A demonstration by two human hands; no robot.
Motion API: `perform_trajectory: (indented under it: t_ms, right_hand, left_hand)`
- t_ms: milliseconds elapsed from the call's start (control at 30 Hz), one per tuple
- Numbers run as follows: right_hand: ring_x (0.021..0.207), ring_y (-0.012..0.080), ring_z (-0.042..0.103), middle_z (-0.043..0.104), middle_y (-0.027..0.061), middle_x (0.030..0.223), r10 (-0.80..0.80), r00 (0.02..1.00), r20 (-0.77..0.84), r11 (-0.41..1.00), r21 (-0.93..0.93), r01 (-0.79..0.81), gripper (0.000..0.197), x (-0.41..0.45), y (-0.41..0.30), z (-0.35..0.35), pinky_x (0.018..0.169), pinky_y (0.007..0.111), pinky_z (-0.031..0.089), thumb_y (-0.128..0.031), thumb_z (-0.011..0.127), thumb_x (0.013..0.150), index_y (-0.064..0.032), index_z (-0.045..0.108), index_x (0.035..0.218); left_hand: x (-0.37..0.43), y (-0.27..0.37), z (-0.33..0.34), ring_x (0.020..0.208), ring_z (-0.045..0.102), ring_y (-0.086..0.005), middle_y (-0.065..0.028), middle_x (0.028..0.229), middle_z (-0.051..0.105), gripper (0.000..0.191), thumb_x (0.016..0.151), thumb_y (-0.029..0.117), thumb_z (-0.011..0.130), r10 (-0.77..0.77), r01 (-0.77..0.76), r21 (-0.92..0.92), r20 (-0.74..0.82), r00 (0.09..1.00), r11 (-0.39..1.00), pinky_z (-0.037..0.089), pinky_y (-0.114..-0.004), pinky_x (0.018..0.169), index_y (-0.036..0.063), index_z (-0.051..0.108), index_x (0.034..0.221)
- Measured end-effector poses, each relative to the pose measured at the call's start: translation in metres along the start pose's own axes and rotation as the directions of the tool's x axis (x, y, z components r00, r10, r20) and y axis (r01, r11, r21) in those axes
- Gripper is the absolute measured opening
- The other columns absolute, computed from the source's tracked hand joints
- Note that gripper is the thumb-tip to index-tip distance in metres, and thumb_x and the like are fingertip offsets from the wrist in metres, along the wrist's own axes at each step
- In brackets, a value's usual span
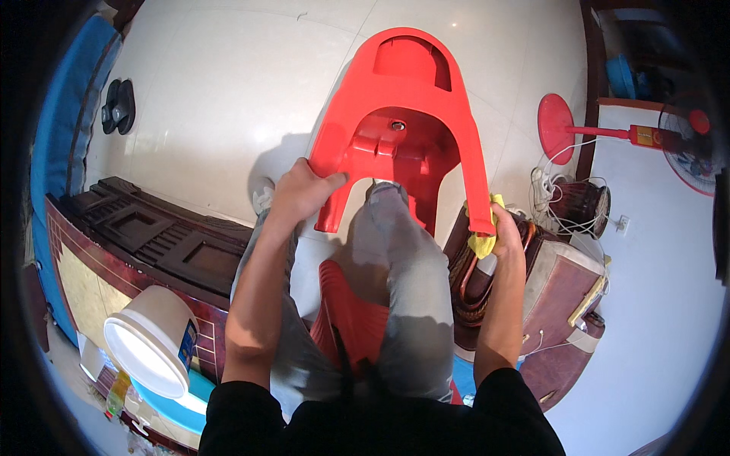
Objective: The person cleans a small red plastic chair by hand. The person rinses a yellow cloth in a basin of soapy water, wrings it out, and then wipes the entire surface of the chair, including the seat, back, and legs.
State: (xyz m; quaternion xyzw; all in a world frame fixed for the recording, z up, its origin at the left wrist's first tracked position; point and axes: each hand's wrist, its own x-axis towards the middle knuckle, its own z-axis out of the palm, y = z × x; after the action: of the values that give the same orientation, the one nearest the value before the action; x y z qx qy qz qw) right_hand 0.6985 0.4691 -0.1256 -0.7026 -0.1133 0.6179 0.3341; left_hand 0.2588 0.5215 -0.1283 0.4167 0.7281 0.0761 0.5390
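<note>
A red plastic chair (399,94) lies tipped before me on the tiled floor, with its legs toward me and its hollow underside partly showing. My left hand (305,191) grips the leg at the left, thumb on its inner edge. At the end of the leg on the right, my right hand (506,228) holds a yellow cloth (483,242) around the plastic. That hand's fingers are partly hidden behind the cloth and the leg. One grey-trousered leg of mine (408,251) reaches under the chair between its legs.
Left stands a dark carved wooden table (154,219) with a white plastic bucket (151,342). On my right are a brown leather bag (562,279), tangled white cables (547,188) and a red standing fan (613,132). Black slippers (118,106) lie far left. Red seating (351,308) is beneath me.
</note>
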Motion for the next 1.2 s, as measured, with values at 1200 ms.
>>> perform_trajectory:
  t_ms: [1200]
  right_hand:
    - [0.139, 0.0357, 0.046, 0.05, 0.0185, 0.15, -0.716, 0.532, 0.452, -0.262, -0.881, 0.395, 0.055, 0.094, -0.068, 0.168, 0.116, 0.045, 0.035, -0.042, 0.053, 0.1, -0.0059, 0.054, 0.142]
  left_hand:
    - [0.008, -0.009, 0.037, 0.12, 0.06, -0.0439, -0.0282, 0.139, 0.052, 0.116, 0.07, 0.037, 0.082, 0.271, -0.253, 0.117, -0.173, 0.947, 0.96, 0.051, -0.047, 0.1, 0.0141, 0.016, 0.163]
